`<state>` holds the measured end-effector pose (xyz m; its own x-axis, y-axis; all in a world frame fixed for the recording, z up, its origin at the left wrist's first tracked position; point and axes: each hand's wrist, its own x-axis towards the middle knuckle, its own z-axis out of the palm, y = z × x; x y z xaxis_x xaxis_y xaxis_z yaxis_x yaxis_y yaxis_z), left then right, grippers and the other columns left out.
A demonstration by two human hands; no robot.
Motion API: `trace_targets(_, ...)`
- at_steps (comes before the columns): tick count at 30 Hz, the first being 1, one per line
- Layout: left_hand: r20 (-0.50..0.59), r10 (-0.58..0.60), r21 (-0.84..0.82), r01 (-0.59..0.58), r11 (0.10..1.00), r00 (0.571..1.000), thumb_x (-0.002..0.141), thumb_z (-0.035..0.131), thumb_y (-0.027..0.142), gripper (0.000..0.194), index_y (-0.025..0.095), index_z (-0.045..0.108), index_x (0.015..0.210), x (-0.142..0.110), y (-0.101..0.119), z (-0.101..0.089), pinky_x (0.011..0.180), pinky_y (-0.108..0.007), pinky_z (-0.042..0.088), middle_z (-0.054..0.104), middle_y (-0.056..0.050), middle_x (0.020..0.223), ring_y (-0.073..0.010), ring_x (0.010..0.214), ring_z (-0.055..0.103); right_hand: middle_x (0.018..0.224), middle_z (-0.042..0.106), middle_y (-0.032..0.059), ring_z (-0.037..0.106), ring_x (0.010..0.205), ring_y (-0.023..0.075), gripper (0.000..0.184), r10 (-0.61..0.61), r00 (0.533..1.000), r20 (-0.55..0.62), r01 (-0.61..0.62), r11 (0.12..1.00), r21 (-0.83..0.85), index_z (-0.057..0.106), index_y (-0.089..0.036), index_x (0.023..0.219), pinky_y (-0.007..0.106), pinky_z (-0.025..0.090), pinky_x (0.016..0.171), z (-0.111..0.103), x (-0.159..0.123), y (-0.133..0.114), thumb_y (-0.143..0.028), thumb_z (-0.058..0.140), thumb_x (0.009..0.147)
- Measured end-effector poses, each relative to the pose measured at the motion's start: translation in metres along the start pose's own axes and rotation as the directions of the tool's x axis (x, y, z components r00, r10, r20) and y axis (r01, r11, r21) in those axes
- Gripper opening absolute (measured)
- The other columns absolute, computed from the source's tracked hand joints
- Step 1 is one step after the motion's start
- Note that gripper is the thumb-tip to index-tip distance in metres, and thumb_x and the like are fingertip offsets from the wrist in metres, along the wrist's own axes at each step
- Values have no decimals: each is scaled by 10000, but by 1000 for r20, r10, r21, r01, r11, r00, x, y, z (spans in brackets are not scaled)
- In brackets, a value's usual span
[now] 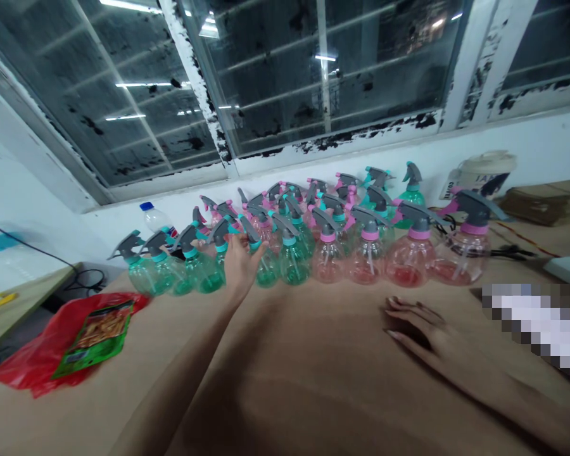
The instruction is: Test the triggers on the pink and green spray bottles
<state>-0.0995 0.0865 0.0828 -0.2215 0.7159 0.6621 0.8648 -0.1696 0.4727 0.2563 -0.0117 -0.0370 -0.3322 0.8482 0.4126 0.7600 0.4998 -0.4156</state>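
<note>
Stretching across the view, the window (384,69) is set above a broad tabletop (323,367), and across that top a crowd of spray bottles (295,265) is packed near the wall. Green liquid is seen at the left of the front row, reddish liquid at the right. Off to the left, a red plastic bag (38,348) is topped by a snack packet (99,335); at the far right, a white bucket (487,174) is set back behind the bottles.

Now to the hands! The left hand (240,269) is reached in among the green bottles, its fingers bent at the spray heads and its thumb set apart; whether one is gripped can't quite be told through the blur. The right hand (425,329) is held low by the reddish bottles, fingers loosely parted, nothing seen in them. With necks this close, a bottle is best taken by its collar, kept upright, the trigger unsqueezed and neighbouring heads left unbumped.
</note>
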Motion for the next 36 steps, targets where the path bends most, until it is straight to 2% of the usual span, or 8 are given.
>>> trace_targets(7,50,-24,39,22,999,998,723,654,366,273,153,597,885,4,6,-22,794,-396,472,689,-94,849,-290,857,653,1222,614,88,535,1168,265,353,-17,1000,16,17,1000,11,609,-213,1092,504,378,1033,0,1,0,-440,451,872)
trace_targets(13,118,-22,-99,34,994,993,748,631,425,295,182,638,915,-29,22,-67,774,-334,505,711,-43,897,-239,854,665,1212,617,96,542,1158,271,344,-24,1000,-15,24,999,34,608,-210,1084,512,399,1012,2,0,2,-432,459,868)
trace_targets(17,249,5,-267,64,961,968,740,666,415,277,190,648,901,-52,40,-84,769,-323,508,711,-28,889,-240,875,658,1203,626,88,550,1149,281,337,-30,999,-23,31,999,40,616,-230,1075,525,388,1016,4,0,2,-442,462,863)
trace_targets(23,441,117,-489,129,863,890,754,675,341,271,206,616,981,-72,73,-92,859,-355,471,678,-45,982,-243,977,612,1192,634,82,559,1141,271,322,-36,999,-38,37,999,14,620,-228,1067,512,407,1008,4,1,1,-423,474,857)
trace_targets(27,543,122,-531,227,816,831,703,721,316,340,237,585,1004,-86,88,-91,770,-323,500,659,-44,1022,-239,965,611,1181,640,85,557,1144,259,303,-39,998,-40,40,999,25,618,-223,1065,503,420,995,2,3,0,-400,477,864)
trace_targets(30,600,135,-533,268,803,788,685,754,305,358,269,576,995,-97,89,-85,719,-283,503,649,-23,1022,-218,945,615,1196,631,95,544,1160,256,313,-42,999,-16,42,999,16,614,-209,1075,502,405,1010,0,3,-1,-401,476,869)
trace_targets(33,659,165,-542,311,780,734,713,740,292,338,282,571,1006,-103,83,-80,789,-297,497,651,-13,1014,-209,948,618,1226,612,109,529,1178,257,349,-33,999,5,33,999,-15,598,-184,1113,503,380,1032,-1,2,-2,-407,475,874)
trace_targets(36,683,168,-538,334,774,710,718,735,299,383,297,564,1060,-105,79,-79,841,-334,489,639,-24,1083,-235,1003,604,1241,603,104,515,1194,251,357,-25,999,22,26,999,-32,589,-188,1137,496,362,1047,-1,2,-3,-406,480,875)
